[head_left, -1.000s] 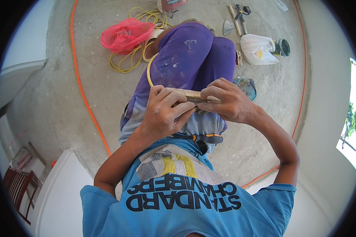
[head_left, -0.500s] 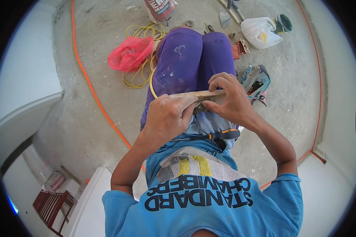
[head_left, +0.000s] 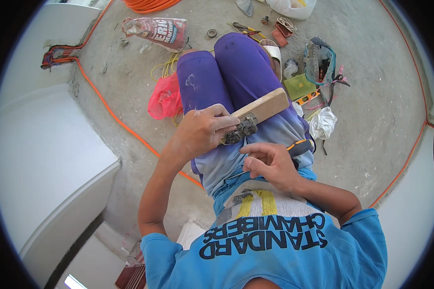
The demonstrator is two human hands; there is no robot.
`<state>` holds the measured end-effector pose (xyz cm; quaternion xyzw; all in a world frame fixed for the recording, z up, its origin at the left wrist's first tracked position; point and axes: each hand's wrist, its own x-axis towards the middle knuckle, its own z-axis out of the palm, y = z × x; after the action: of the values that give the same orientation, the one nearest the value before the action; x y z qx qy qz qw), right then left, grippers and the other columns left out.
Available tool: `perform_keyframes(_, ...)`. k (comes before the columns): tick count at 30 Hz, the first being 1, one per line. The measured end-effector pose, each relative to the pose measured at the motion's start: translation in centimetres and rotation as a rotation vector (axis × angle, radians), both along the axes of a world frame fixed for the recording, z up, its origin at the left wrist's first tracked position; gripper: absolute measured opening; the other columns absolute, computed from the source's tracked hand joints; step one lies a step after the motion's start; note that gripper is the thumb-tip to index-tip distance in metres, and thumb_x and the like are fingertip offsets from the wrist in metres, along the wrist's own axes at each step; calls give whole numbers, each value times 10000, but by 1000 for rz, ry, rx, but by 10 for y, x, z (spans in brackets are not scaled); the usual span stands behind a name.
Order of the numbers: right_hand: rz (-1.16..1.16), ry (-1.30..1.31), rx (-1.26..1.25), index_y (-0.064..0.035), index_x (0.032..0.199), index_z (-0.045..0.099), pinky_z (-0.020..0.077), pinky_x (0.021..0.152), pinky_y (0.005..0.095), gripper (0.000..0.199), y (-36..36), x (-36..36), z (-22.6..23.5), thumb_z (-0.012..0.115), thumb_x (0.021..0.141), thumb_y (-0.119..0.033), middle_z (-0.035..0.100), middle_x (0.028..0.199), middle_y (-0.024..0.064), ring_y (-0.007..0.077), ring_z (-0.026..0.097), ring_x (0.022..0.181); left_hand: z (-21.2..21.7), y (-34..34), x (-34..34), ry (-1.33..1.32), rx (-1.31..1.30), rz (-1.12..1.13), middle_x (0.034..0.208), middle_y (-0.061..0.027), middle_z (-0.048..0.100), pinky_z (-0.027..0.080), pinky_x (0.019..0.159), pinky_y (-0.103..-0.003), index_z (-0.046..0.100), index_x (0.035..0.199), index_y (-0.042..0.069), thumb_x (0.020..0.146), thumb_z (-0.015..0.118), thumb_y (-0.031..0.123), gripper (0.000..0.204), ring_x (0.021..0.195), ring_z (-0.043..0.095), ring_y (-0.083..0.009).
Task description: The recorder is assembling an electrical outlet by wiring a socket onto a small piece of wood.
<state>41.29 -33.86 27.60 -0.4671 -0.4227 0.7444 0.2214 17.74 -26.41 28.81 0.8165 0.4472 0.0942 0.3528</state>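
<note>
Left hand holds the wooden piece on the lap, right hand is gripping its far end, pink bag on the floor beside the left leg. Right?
Not quite. In the head view the right hand grips nothing on the wooden piece: it is off the wood, near the waist, fingers loosely curled. The left hand does hold the piece on the lap, and the pink bag lies beside the left leg.

Unfinished building interior, construction site: bare concrete floor (head_left: 386,120), orange conduit (head_left: 113,115), cement sack (head_left: 154,31), scattered tools.

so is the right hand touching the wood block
Apart: the head view shows the right hand below the wood block, lap cloth visible between; the left hand holds it.
</note>
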Motion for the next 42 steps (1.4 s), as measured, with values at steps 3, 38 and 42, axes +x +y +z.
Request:
perform_keyframes(3, 37, 340, -357, 48, 1411, 534, 556, 850, 306, 497, -16, -17, -11, 666, 982, -164, 658, 1250, 118, 133, 656, 964, -3, 7, 1, -9, 42, -28, 943, -68, 716, 567, 676, -379, 796, 1023, 103, 824, 760, 30, 214, 799, 718, -272)
perform_keyframes(38, -392, 183, -307, -16, 855, 737, 471, 592, 232, 294, -16, -76, -11, 746, 975, -284, 655, 718, 0, 58, 584, 652, -38, 33, -12, -209, 206, -223, 809, -83, 656, 527, 679, -386, 750, 870, 25, 792, 774, 64, 91, 772, 624, -265)
perform_keyframes(42, -379, 174, -222, -7, 855, 742, 448, 595, 226, 290, -17, -76, -15, 746, 971, -273, 651, 709, -4, 54, 573, 652, -40, 38, -15, -243, 110, -205, 806, -89, 675, 529, 663, -365, 768, 870, 23, 792, 785, 67, 91, 751, 647, -254)
